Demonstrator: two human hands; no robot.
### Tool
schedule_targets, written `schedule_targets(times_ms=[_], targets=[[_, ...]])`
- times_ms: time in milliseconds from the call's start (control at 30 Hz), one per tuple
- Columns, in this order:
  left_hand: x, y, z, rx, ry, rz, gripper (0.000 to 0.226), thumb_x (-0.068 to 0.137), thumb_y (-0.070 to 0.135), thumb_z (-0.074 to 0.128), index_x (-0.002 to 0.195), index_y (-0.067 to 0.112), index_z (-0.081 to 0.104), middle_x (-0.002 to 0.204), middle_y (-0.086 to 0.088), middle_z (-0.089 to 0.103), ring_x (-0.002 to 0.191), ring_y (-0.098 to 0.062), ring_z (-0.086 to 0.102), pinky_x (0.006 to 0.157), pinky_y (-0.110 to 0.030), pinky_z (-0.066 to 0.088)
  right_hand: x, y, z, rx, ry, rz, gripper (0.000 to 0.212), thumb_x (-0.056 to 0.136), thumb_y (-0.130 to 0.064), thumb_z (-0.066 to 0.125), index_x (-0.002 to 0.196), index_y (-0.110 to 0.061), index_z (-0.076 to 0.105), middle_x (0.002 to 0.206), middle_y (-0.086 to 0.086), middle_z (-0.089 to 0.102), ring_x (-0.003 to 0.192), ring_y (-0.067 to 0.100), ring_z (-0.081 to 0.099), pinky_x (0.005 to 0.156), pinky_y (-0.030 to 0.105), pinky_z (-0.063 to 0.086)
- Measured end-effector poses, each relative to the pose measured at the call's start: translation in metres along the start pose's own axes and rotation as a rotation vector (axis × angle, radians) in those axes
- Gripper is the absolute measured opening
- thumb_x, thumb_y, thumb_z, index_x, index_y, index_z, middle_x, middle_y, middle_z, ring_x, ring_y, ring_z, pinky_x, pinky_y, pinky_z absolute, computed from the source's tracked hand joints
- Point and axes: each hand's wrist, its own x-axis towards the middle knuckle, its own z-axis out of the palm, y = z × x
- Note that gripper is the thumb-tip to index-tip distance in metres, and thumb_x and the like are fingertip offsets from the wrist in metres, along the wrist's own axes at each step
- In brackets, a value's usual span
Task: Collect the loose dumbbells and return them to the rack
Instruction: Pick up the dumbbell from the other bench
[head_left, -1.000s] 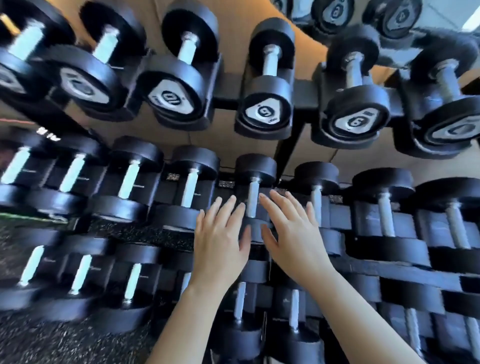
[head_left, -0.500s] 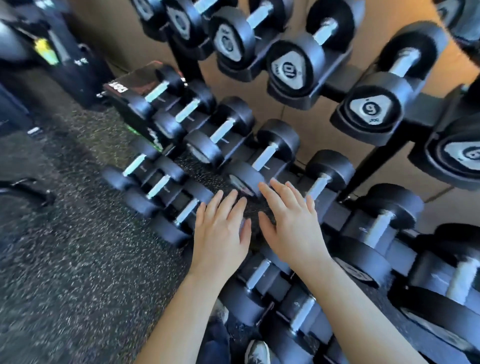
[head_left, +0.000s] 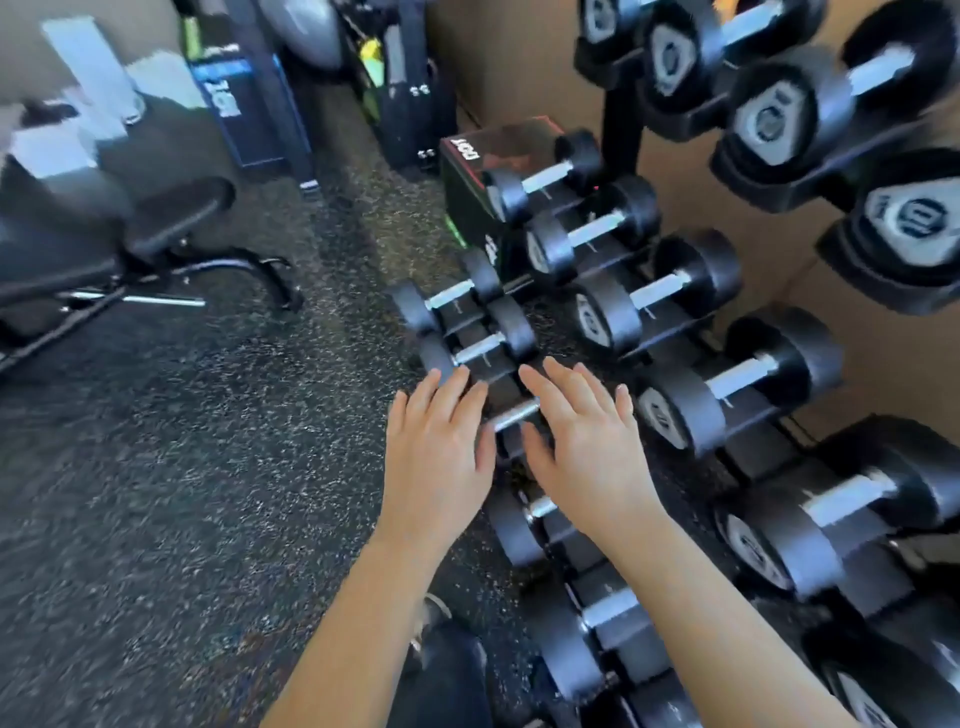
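Observation:
Black dumbbells with silver handles fill a three-tier black rack (head_left: 618, 130) along the right. My left hand (head_left: 436, 452) and my right hand (head_left: 587, 447) hover side by side, palms down with straight fingers, over the low tier. Between them shows the silver handle of a small dumbbell (head_left: 514, 413). Two more small dumbbells (head_left: 462, 296) (head_left: 480, 348) lie just beyond my fingertips at the rack's left end. Neither hand holds anything.
Speckled dark rubber floor (head_left: 182, 493) spreads to the left. A black weight bench (head_left: 119, 244) stands at the far left. A black and red box (head_left: 488, 156) sits by the rack's end. Dark equipment cases (head_left: 400, 88) lean against the back wall.
The view has swung left, bringing the floor and the bench into sight. Both hands stay spread and empty, now over the smaller dumbbells at the rack's left end.

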Motion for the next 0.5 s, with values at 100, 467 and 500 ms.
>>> schedule_targets(times_ms=[100, 467, 500], targets=[[0.019, -0.043, -0.008, 0.024, 0.031, -0.061, 0.036, 0.082, 0.018, 0.063, 0.116, 0.009, 0.058, 0.126, -0.010, 0.057, 0.120, -0.034, 0.048, 0.097, -0.054, 0.036, 0.039, -0.033, 0.017, 0.004, -0.015, -0.077, 0.048, 0.086, -0.019, 0.057, 0.133, -0.014, 0.046, 0.139, 0.011, 0.047, 0.130, 0.033, 0.039, 0.101, 0.065, 0.026], [0.071, -0.185, -0.047, 0.072, 0.119, -0.214, 0.037, 0.082, 0.018, 0.061, 0.117, 0.008, 0.056, 0.127, -0.012, 0.056, 0.120, -0.034, 0.047, 0.098, -0.054, 0.035, 0.160, -0.149, 0.074, -0.034, -0.111, -0.270, 0.051, 0.091, -0.028, 0.049, 0.140, -0.022, 0.034, 0.146, 0.004, 0.038, 0.136, 0.025, 0.029, 0.108, 0.058, 0.018], [0.072, -0.197, -0.052, 0.085, 0.137, -0.232, 0.037, 0.082, 0.018, 0.062, 0.117, 0.008, 0.056, 0.127, -0.012, 0.056, 0.120, -0.034, 0.047, 0.098, -0.054, 0.035, 0.168, -0.162, 0.078, -0.023, -0.110, -0.291, 0.051, 0.091, -0.028, 0.049, 0.140, -0.022, 0.035, 0.146, 0.005, 0.038, 0.136, 0.025, 0.029, 0.108, 0.058, 0.018]])
